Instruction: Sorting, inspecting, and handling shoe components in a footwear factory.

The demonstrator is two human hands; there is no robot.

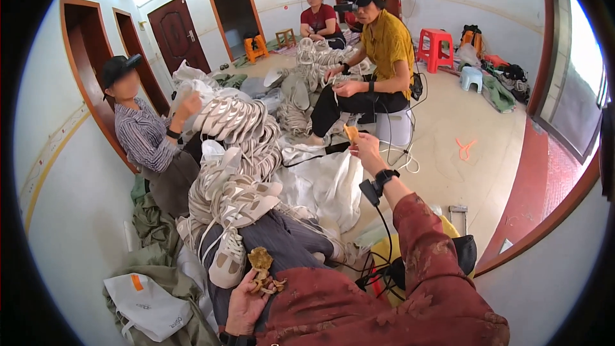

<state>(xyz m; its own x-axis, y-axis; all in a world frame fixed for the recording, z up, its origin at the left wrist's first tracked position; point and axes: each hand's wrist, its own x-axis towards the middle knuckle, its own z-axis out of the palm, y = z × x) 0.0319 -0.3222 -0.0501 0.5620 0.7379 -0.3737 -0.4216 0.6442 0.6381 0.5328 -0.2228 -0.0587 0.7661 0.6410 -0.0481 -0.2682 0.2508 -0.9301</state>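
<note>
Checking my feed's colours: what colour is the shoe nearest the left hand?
Off-white shoe with tan patches, in the head view.

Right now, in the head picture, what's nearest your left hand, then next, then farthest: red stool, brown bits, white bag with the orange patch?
From the left hand:
1. Brown bits: held in it.
2. White bag: off to its left.
3. Red stool: far off, toward the picture's upper right.

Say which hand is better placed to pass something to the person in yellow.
Probably the right hand: it's stretched out toward that person, holding a tan piece. The left hand sits low by the lap, holding brown pieces.
</note>
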